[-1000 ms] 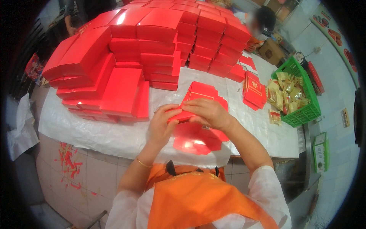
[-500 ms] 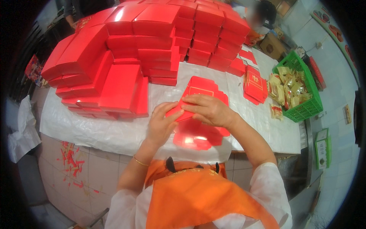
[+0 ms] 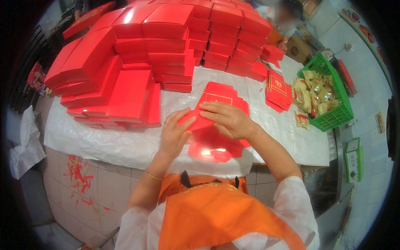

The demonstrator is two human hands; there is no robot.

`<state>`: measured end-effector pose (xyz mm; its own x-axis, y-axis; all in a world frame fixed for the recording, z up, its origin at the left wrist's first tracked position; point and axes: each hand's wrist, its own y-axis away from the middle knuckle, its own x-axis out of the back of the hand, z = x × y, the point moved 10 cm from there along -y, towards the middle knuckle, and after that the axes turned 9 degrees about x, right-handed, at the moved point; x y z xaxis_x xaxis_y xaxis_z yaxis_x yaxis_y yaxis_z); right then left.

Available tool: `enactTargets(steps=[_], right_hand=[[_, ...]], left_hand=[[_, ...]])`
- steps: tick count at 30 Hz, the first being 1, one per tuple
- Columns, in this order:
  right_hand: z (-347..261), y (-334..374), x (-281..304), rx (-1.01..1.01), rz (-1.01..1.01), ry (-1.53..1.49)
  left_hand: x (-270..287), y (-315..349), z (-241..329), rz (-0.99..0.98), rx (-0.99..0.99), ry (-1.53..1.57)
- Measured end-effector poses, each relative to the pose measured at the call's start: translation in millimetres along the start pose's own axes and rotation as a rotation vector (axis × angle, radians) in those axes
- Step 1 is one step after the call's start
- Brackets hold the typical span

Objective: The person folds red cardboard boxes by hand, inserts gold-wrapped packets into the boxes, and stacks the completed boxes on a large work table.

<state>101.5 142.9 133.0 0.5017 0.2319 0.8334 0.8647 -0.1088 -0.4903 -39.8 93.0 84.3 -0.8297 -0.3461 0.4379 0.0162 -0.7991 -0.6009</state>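
In front of me at the table's near edge, my left hand [image 3: 175, 130] grips the left end of a red cardboard piece [image 3: 199, 121], thumb and fingers closed around it. On its right side my right hand [image 3: 230, 120] presses the same piece, fingers bent together over its upper edge. The piece is partly folded and is hidden in part by both hands. Beneath it lie flat red box blanks [image 3: 210, 151] with gold print, poking out above and below my hands.
Stacked red boxes [image 3: 132, 95] fill the table's left and back. At right lie more red blanks [image 3: 278, 92] and a green crate [image 3: 333, 118] of wrapped packets. One packet [image 3: 302, 120] lies beside it. A co-worker [image 3: 285, 21] is at the back right. Red scraps [image 3: 79, 177] litter the floor.
My hands have barely moved; the folded piece is tilted a little more between them. At back left a red box is now raised. The co-worker at back right has a red box near the hands.
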Motion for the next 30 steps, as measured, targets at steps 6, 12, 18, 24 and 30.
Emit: enactTargets(steps=[6,12,18,24,30], right_hand=[[2.1,1.2,-6.6,-0.022,0.008,-0.047],[0.2,2.8,-8.3,-0.006,-0.009,-0.006],[13.2,34.1,-10.0,-0.241,0.2,-0.036],[53.6,88.9,-90.3,-0.751,0.176,-0.331],[67.0,91.9,-116.5,-0.847,0.187,-0.576]], left_hand=[[-1.4,1.7,-4.9,-0.014,0.044,0.009],[-0.9,-0.8,-3.6,-0.024,0.045,0.028],[-9.4,11.3,-22.5,0.122,0.135,0.125],[-65.2,68.9,-100.5,-0.101,0.57,0.209],[-41.4,60.6,-82.5,0.01,0.533,0.165]])
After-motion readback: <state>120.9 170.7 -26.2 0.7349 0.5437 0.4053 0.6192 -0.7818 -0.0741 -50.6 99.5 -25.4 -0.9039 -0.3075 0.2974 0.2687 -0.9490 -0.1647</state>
